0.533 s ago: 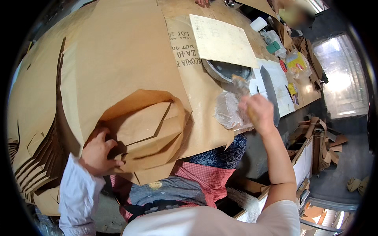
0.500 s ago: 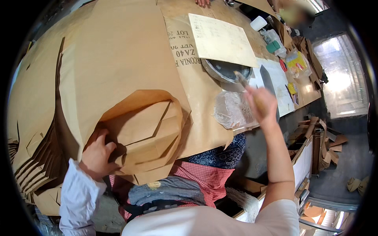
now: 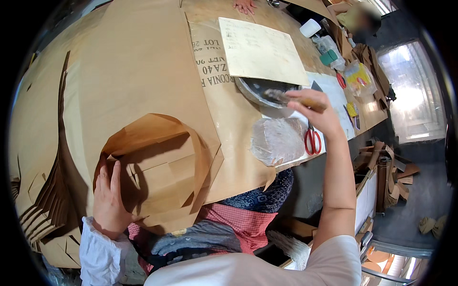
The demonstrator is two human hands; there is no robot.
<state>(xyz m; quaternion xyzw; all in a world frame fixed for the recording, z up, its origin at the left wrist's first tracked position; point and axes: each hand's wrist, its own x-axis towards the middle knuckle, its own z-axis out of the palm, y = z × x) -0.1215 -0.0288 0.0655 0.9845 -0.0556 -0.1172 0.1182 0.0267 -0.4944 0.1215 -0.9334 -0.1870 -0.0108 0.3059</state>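
Observation:
A brown paper bag (image 3: 157, 190) with its mouth spread wide lies at the table's near edge, its folded bottom flaps showing. Against the left side of that mouth rests my left hand (image 3: 109, 202), fingers stretched along the paper and thumb apart near the front rim. My right hand (image 3: 317, 114) is closed round the wooden handle of a brush (image 3: 305, 101). The brush's pale, worn head is over a round basin (image 3: 248, 93) with a dark inside. A cream sheet with handwriting (image 3: 262, 50) covers the basin's far part.
Red-handled scissors (image 3: 312, 142) lie beside a crumpled clear plastic sheet (image 3: 276, 143). Layered brown paper (image 3: 52, 200) is at left. A white bottle (image 3: 310, 27) and yellow package (image 3: 359, 78) stand farther right. Another person's hand (image 3: 244, 5) rests at the far edge.
My right hand has turned the brush sideways, its head moving left over the basin. My left hand's fingers have straightened at the bag's mouth, which looks wider. The scissors now show.

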